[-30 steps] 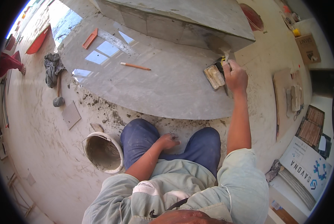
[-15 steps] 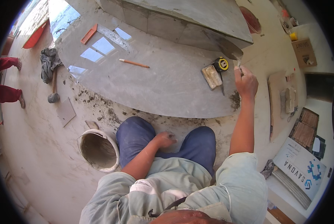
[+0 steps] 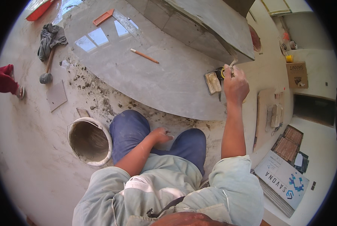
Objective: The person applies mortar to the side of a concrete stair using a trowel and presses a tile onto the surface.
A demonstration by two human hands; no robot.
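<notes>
The right hand (image 3: 237, 84) is wrapped round the handle of a trowel (image 3: 234, 59), whose thin neck reaches up to the lower edge of the tiled ledge (image 3: 206, 26), close to its near corner. Just beside that hand, a tape measure (image 3: 221, 73) and a pale block (image 3: 213, 83) sit on the grey slab (image 3: 168, 86). The left hand (image 3: 160, 135) hangs loosely curled over the lap, though I can't tell if its fingers press together.
</notes>
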